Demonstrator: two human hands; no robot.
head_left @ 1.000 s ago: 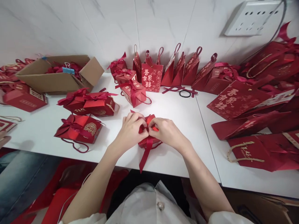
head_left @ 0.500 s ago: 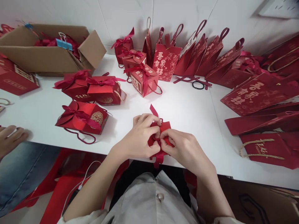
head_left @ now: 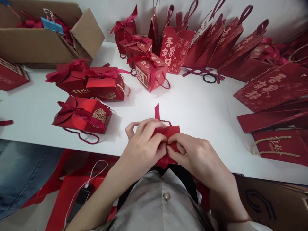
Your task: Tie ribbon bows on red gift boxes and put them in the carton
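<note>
A small red gift box (head_left: 173,129) lies at the table's front edge, mostly covered by my two hands. My left hand (head_left: 146,141) rests over its left side, with thumb and index finger pinched together on the red ribbon (head_left: 164,160) at the top. From the right, my right hand (head_left: 190,150) pinches at the same spot, its fingertips nearly touching the left ones. One ribbon end (head_left: 157,111) sticks out beyond the box, beside a dark red cord handle (head_left: 166,122). The ribbon between my fingertips is hidden.
Finished-looking boxes with bows (head_left: 81,114) stand at the left and a cube box (head_left: 152,72) ahead. Red paper bags (head_left: 176,48) line the back and right. A cardboard box (head_left: 36,48) is back left. A black ring (head_left: 209,78) lies near straps. Another person's jeans (head_left: 24,173) show left.
The camera view has tilted down and closer. My fingertips have drawn together over the box. The other person's hand at the left has gone out of view.
</note>
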